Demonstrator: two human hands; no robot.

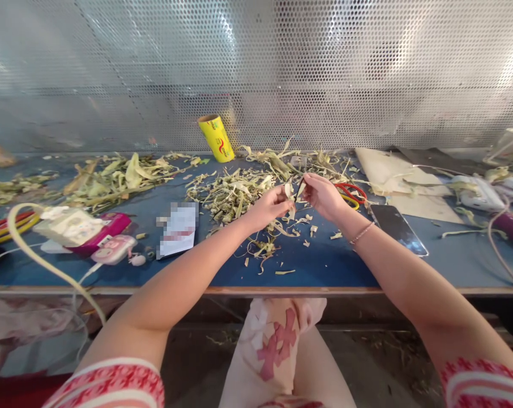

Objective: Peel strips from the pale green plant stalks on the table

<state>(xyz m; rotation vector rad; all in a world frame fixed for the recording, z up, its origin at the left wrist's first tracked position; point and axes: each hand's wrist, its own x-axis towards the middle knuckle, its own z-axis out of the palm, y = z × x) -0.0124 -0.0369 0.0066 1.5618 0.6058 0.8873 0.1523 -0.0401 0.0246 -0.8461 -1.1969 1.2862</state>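
Over the middle of the table, my left hand (273,208) is closed, pinching a pale piece of dried leaf (287,191). Close beside it, my right hand (322,195) has its thumb and fingers pressed together on a narrow, pale strip with a dark edge (300,190), probably dried leaf too. Its details are too small to make out. Behind and left of both hands spreads a pile of dried, curled leaf pieces (229,192). Small scraps (296,229) are scattered under the hands. Red and yellow loops (354,195) lie just right of my right wrist.
A phone (180,229) lies left and a dark phone (398,229) right. A yellow cardboard tube (217,139) leans at the back, before a perforated metal screen (256,68). Longer leaves (124,175), a pink device (114,249), cables and cardboard (401,175) lie around.
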